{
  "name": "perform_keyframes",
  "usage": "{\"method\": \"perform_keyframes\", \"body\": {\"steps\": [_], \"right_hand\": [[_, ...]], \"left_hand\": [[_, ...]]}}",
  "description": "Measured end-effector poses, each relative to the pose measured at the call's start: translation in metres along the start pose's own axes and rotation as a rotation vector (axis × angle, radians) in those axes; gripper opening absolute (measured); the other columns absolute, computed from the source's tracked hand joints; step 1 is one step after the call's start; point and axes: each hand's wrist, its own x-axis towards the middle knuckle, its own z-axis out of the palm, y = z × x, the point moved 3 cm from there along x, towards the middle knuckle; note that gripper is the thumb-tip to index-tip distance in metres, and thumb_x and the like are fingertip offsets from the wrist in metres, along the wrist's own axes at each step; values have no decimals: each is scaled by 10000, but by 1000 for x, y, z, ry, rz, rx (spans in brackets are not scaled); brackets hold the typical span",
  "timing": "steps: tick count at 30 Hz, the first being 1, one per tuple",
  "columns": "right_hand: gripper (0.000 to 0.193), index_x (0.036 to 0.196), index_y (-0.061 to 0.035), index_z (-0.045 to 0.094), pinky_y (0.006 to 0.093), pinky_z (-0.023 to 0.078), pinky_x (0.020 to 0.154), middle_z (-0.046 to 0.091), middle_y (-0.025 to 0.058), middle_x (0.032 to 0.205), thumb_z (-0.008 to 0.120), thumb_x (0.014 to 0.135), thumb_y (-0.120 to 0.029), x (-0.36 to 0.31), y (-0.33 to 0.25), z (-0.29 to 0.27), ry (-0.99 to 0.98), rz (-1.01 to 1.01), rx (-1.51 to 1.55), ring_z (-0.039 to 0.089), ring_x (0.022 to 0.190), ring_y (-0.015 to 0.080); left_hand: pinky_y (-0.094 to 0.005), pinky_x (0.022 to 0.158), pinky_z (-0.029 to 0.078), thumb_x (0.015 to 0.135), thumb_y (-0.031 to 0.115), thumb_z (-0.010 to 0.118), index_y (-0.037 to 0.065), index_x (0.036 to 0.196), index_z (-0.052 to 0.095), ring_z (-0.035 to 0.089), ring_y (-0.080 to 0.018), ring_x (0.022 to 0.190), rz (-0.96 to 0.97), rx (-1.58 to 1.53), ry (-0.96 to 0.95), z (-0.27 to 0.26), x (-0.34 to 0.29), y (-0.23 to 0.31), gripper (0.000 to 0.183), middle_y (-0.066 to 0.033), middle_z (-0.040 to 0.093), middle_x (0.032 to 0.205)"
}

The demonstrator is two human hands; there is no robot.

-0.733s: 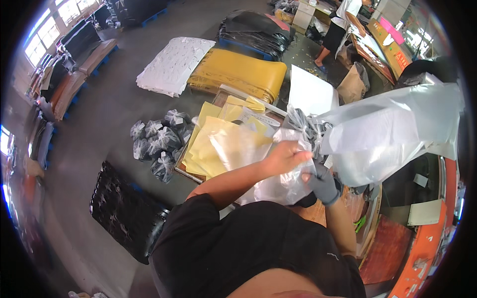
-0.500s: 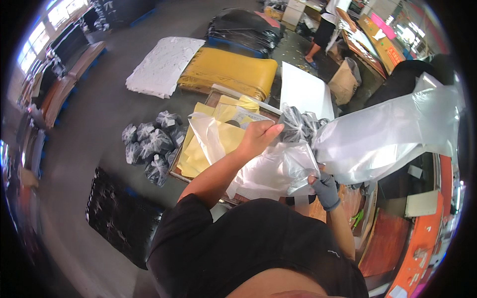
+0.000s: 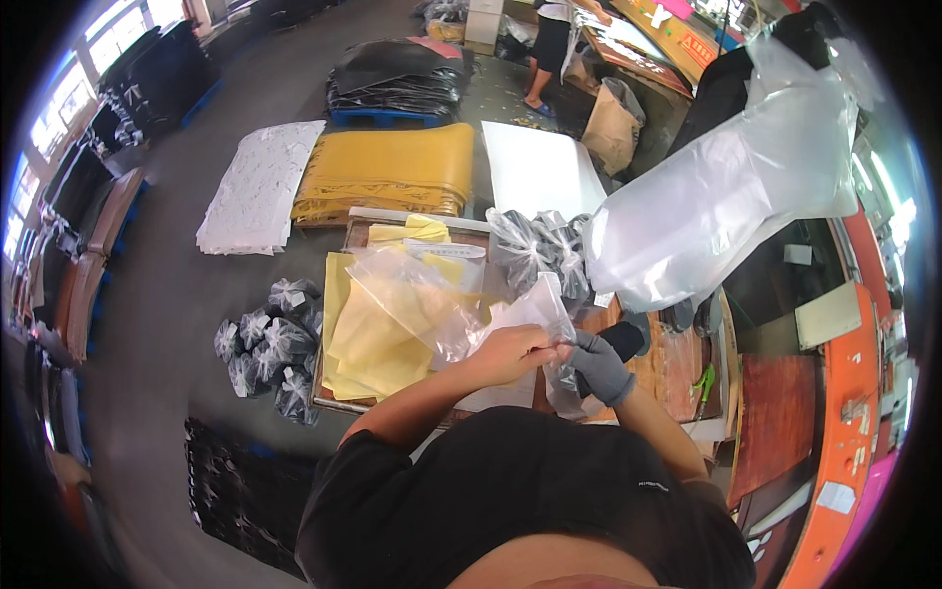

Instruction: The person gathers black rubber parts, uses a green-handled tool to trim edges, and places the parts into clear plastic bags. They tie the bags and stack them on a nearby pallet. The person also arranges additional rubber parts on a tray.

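Note:
A clear plastic bag (image 3: pixel 538 312) is pinched between my hands in front of my body. My bare left hand (image 3: pixel 515 355) grips its edge with thumb and fingers together. Touching it, my right hand (image 3: pixel 601 369), in a grey glove with bare fingertips, is closed on the same bag. The bag's loose part spreads leftward over yellow sheets (image 3: pixel 378 344) on the worktable. Dark rounded pieces (image 3: pixel 636 332) lie just beyond my right hand, partly covered by it. Black bundles in clear plastic (image 3: pixel 525 245) sit at the table's far side.
Large clear bags (image 3: pixel 687 216) lie piled at the right. A small green-handled tool (image 3: pixel 705 381) rests on the wooden surface. More wrapped bundles (image 3: pixel 265 348) stand on the floor at left. Beyond are yellow sheet material (image 3: pixel 388 167), white sheets (image 3: pixel 540 167) and another person (image 3: pixel 548 54).
My hands have come together; the left moved down and right towards the gloved one. The bag, earlier stretched between them, now hangs bunched, its loose part over the yellow sheets. The view has shifted.

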Motion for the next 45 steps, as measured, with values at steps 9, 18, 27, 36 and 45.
{"method": "perform_keyframes", "body": {"steps": [9,18,27,36,45], "right_hand": [[158,964,-8,617,188,442,678,611,3,839,593,866,-130,3,11,-38,255,-54,20,561,774,64],[92,887,-45,623,177,384,526,570,-37,715,644,823,-108,-11,7,-35,218,45,209,505,619,30],[231,874,-60,617,212,437,653,581,-15,783,581,880,-288,-13,33,-16,205,-25,281,523,723,58],[318,889,-86,537,286,533,660,607,16,741,522,894,-404,-53,-11,-98,400,-190,880,612,667,149],[336,759,-119,505,211,323,408,476,-31,621,513,901,-423,-62,3,-87,285,-198,449,392,463,74]], "left_hand": [[-382,593,429,815,180,598,39,764,518,538,-324,686,-112,79,52,6,5,-11,170,-130,515,729],[-344,566,433,804,202,643,36,764,537,554,-293,655,-154,36,27,6,6,5,202,-112,547,713],[-319,601,426,834,195,602,-1,765,546,549,-223,658,-173,-91,-134,38,16,15,215,-107,548,702],[-340,626,439,823,120,563,16,840,567,546,-253,666,-435,306,371,13,-61,-102,105,-131,548,725],[-390,880,416,719,141,644,-1,1176,446,494,-308,1100,-74,167,172,25,-13,-39,517,-184,486,1192]]}}
